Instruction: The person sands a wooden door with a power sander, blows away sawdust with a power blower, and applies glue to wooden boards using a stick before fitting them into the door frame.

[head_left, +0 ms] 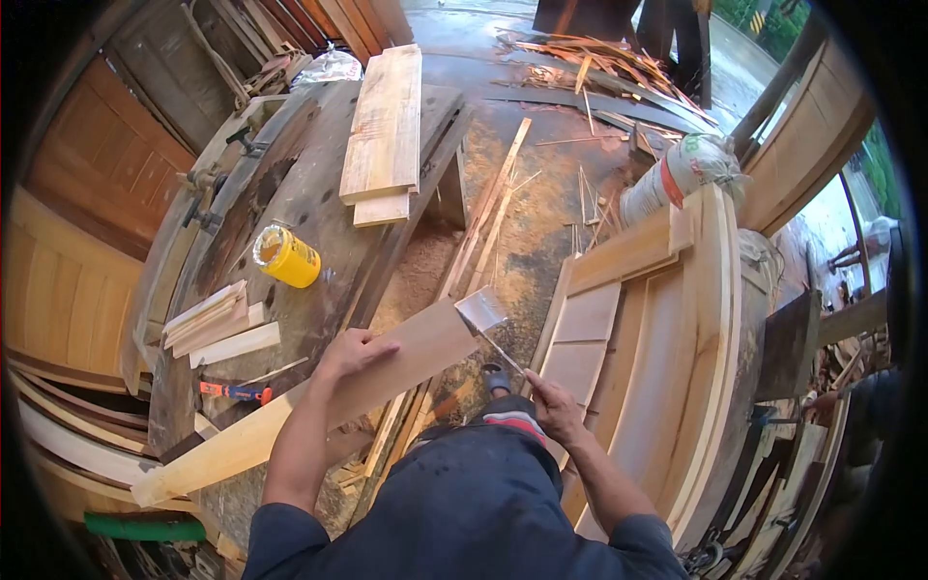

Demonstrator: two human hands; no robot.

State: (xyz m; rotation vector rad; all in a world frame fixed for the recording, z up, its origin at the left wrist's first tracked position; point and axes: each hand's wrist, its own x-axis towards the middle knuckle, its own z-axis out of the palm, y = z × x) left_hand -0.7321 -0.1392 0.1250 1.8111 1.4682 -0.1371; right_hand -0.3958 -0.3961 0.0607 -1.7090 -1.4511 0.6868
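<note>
My left hand (350,354) rests on top of a long pale wooden board (319,396) and holds it at a slant over the edge of the workbench (290,193). My right hand (556,406) grips the thin handle of a metal scraper (481,311). Its flat shiny blade lies against the board's upper right end. A foot in a sandal (496,379) shows below the blade on the sawdust floor.
A yellow can (286,257) lies on the dark workbench, with stacked planks (387,126) beyond it, short wood pieces (217,324) and an orange-handled tool (237,391) nearer. A wooden door frame (667,367) stands at the right. Scrap strips (590,58) litter the floor.
</note>
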